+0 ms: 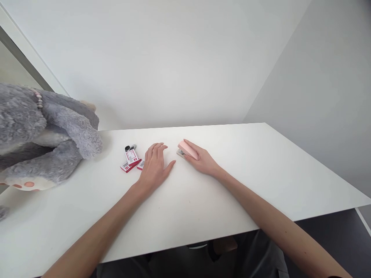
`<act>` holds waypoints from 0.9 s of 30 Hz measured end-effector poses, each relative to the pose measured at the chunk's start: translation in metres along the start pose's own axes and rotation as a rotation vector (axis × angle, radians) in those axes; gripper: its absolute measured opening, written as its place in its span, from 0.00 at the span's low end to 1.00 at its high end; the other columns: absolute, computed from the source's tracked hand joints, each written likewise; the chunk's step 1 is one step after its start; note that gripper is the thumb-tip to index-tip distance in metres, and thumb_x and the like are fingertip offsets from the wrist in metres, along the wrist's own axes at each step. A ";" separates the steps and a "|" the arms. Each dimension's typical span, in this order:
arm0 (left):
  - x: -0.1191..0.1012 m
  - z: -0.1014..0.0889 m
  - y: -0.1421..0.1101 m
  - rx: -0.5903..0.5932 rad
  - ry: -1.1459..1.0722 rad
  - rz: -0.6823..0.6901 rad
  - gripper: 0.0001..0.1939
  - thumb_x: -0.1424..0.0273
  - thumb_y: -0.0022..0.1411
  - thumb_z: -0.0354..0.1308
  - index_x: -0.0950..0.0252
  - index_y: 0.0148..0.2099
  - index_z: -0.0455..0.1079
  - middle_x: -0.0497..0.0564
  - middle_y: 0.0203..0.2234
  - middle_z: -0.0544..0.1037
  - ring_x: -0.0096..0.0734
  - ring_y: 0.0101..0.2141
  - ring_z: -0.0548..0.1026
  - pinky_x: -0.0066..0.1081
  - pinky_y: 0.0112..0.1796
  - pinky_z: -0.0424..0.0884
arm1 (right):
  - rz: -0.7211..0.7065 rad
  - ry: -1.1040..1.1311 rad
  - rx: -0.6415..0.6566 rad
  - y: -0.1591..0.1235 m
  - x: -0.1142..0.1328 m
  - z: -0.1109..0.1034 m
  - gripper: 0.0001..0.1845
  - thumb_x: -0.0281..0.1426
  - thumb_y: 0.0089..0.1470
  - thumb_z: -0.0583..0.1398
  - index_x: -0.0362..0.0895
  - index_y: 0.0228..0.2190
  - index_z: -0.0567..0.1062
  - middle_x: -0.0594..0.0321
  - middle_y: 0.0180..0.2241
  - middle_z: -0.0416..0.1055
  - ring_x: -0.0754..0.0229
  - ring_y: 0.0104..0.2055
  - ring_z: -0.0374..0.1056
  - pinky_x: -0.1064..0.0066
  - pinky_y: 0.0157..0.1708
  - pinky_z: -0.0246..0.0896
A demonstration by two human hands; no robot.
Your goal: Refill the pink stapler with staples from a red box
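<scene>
On a white, smooth-topped table (232,200), toward its far middle: one pale-pink stapler with a light grey base (189,150), grasped in the right hand (204,160), fingers along the far side, thumb along the near side, the base showing beside the pink top at the left end. Left hand (153,166): released, palm down, fingers loosely spread and thumb held apart, holding nothing that can be seen; whether its underside touches the nearest box cannot be told. Beside it, on its left: three small white-and-crimson cardboard boxes (131,157), one lying partly over another, the third partly hidden by the hand. Just behind these: one small black-and-grey object (127,148), its kind too small to determine. Farther left, at the table's side: one large grey plush toy with shaggy fur (66,119), wearing a string of pale beads (39,100). Condition of the work: stapler already in the grip, boxes lying together and apart from it; no sheet of paper and no loose staples seen. Whether the stapler is loaded, and whether any box has been opened, cannot be told. Backing: one plain white wall (174,69).
</scene>
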State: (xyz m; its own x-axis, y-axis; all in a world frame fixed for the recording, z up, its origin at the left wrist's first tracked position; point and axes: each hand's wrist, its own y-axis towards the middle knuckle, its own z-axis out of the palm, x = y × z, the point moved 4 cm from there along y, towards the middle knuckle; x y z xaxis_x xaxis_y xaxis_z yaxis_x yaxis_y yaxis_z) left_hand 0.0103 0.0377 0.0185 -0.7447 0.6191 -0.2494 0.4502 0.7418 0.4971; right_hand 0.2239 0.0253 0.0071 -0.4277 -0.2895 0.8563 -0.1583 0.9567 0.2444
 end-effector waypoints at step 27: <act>0.007 -0.002 -0.004 0.020 0.184 -0.130 0.23 0.77 0.70 0.42 0.66 0.64 0.61 0.65 0.61 0.71 0.52 0.63 0.68 0.61 0.68 0.54 | 0.238 0.107 -0.239 0.002 -0.012 -0.008 0.27 0.58 0.65 0.52 0.49 0.38 0.75 0.63 0.31 0.74 0.57 0.33 0.69 0.63 0.38 0.66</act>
State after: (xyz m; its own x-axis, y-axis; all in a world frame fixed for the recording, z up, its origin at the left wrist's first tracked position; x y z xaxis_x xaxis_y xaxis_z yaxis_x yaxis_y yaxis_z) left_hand 0.0023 0.0390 0.0165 -0.8737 0.4616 -0.1538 0.3525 0.8185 0.4537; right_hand 0.2359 0.0315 0.0008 -0.3296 -0.0643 0.9419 0.1526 0.9809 0.1204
